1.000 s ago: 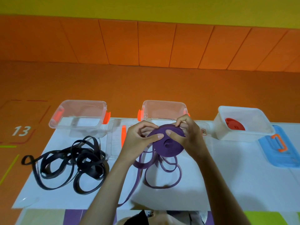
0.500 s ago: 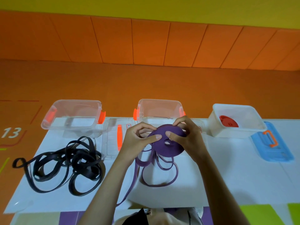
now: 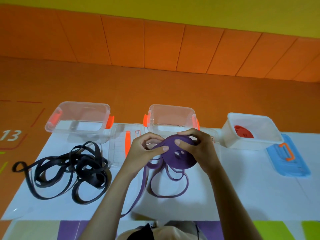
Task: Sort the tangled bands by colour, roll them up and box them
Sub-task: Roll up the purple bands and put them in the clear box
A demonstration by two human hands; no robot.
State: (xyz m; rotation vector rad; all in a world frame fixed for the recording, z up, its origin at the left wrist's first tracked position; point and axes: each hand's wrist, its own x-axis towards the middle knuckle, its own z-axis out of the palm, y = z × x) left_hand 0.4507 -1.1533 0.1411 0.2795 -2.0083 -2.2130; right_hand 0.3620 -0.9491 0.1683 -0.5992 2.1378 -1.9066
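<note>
Your right hand (image 3: 199, 149) covers the right side of the purple roll (image 3: 178, 157). Your left hand (image 3: 143, 151) hides where the loose band meets it. The small label (image 3: 137, 133) is too tiny to read. The white box (image 3: 259, 144) hides the bottom of the red roll (image 3: 243, 133).

Orange padded wall (image 3: 155, 45), yellow strip (image 3: 173, 7) above; orange floor (image 3: 121, 87) w/ white "13" mark (image 3: 10, 135) L side.
</note>
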